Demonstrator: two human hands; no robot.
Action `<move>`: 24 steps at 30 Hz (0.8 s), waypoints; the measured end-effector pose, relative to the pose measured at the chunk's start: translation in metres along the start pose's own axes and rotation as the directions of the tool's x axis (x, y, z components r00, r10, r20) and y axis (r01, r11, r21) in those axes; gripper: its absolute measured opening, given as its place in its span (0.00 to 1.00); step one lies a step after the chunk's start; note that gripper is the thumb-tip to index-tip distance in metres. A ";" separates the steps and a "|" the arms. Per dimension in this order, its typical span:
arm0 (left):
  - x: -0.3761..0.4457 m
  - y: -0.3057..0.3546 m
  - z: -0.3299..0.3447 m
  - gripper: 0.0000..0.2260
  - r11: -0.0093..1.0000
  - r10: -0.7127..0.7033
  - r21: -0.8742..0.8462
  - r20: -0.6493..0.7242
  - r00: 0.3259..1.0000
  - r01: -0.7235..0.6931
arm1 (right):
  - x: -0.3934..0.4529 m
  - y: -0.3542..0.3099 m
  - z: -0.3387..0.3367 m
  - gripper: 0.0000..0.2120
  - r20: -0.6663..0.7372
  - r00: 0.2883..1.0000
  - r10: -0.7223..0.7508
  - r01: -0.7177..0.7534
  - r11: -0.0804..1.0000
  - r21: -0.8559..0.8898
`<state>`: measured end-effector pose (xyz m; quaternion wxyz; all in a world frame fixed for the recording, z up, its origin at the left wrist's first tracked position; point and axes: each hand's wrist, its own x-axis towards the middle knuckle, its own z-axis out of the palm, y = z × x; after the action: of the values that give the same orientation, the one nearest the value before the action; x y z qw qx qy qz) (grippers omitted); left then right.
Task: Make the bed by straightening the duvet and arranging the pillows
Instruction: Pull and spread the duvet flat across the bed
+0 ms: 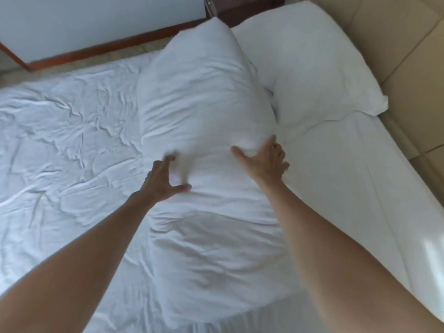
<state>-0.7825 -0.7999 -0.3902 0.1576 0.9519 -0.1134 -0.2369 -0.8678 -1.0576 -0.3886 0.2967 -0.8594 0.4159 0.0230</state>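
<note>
A long white pillow [204, 104] lies across the middle of the bed, running away from me. My left hand [163, 179] presses its left side with fingers spread. My right hand [264, 159] pushes its right side, fingers dug into the fabric. A second white pillow [312, 63] lies flat at the top right against the headboard. The wrinkled white sheet or duvet [67, 131] covers the left half of the bed. To the right the sheet [348, 169] is smoother.
A padded beige headboard [403, 44] runs along the right edge. A dark wooden nightstand [240, 8] stands at the top, with a wood-trimmed white wall [96, 20] on the far side. A strip of floor shows between wall and bed.
</note>
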 end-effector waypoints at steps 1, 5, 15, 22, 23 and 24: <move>0.003 0.001 0.005 0.48 0.999 0.024 0.031 0.021 0.999 -0.025 | 0.004 0.003 0.000 0.55 -0.015 1.000 0.027 -0.027 1.000 -0.007; 0.009 0.022 0.017 0.44 0.978 0.142 0.137 0.093 0.985 -0.154 | 0.017 0.025 -0.001 0.42 0.032 0.999 -0.035 0.033 0.998 0.052; 0.006 0.061 -0.004 0.50 0.922 0.325 0.206 0.055 0.944 -0.329 | 0.049 0.044 -0.084 0.26 -0.311 0.935 -0.169 0.203 0.976 0.080; 0.039 0.060 0.015 0.58 0.912 0.229 0.276 0.269 0.936 -0.303 | 0.079 0.045 -0.086 0.25 -0.188 0.982 -0.029 -0.026 0.958 -0.284; 0.043 0.059 0.020 0.58 0.909 0.204 0.300 0.290 0.935 -0.291 | 0.076 0.037 -0.078 0.26 -0.219 0.956 -0.197 0.093 0.907 -0.410; 0.046 0.056 0.024 0.59 0.908 0.181 0.313 0.302 0.936 -0.277 | 0.071 0.028 -0.069 0.30 -0.174 0.914 -0.366 0.241 0.835 -0.494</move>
<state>-0.7623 -0.8712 -0.4097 -0.0045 0.9039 -0.2856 -0.3184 -0.8562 -1.1576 -0.3662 0.0256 -0.9556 0.2907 -0.0399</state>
